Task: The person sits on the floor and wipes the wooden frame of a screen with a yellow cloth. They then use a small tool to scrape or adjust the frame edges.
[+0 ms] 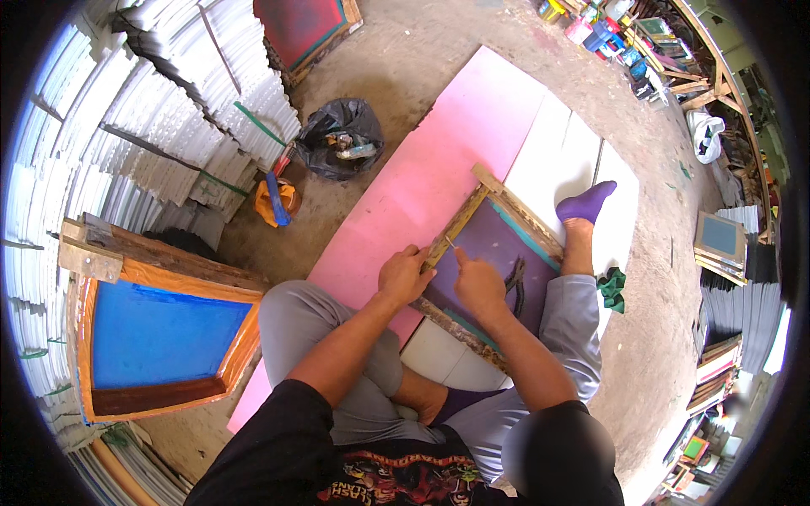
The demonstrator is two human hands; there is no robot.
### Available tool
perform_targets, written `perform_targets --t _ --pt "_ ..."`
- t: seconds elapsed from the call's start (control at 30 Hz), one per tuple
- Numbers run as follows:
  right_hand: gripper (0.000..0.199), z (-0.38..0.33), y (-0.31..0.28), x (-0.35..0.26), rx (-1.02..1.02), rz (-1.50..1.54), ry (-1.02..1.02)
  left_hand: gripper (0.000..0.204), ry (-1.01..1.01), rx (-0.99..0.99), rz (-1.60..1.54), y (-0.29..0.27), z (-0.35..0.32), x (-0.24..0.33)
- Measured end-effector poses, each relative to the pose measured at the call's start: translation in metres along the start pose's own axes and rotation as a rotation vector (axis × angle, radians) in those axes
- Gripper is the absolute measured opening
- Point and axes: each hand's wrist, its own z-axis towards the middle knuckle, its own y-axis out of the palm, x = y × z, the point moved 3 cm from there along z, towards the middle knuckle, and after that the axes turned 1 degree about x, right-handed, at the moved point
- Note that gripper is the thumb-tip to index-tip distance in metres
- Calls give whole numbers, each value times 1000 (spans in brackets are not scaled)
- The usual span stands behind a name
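Note:
A wooden screen frame (527,221) with purple mesh (489,228) and teal edging lies between my legs. At its left bar is my left hand (405,274), its fingers curled onto the yellowish wood. My right hand (478,285) is closed over the mesh, gripping a thin, pale tool (450,242) whose end meets the inner edge of that same bar. Most of the tool is hidden in my fist, so its kind is unclear. Dark-handled pliers (517,285) rest on the mesh just right of my right hand.
Beneath me are a pink board (396,198) and white panels (553,143). A blue screen frame (164,333) leans at the left, near stacked sheets (160,84). Beyond the pink board sits a black rubbish bag (342,126). A green cloth (612,289) lies by my right leg.

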Motion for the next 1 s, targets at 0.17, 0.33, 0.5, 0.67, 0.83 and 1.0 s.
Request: perform_targets --t 0.17,0.33,0.5,0.67,0.83,1.0 --pt "56 -5 6 2 7 59 14 50 16 33 42 1 -2 -3" --pt "56 -2 -5 12 -18 129 -13 48 45 55 18 0 -1 -3" --pt "51 -5 -23 -1 7 41 -49 48 39 42 30 0 -4 -2" --pt "43 7 20 28 193 635 -115 49 3 7 33 -3 -1 3" --pt "47 -6 31 29 190 284 -80 53 26 29 -4 -2 -2 -1" --pt "41 7 46 51 183 667 -90 54 38 41 0 1 -2 0"
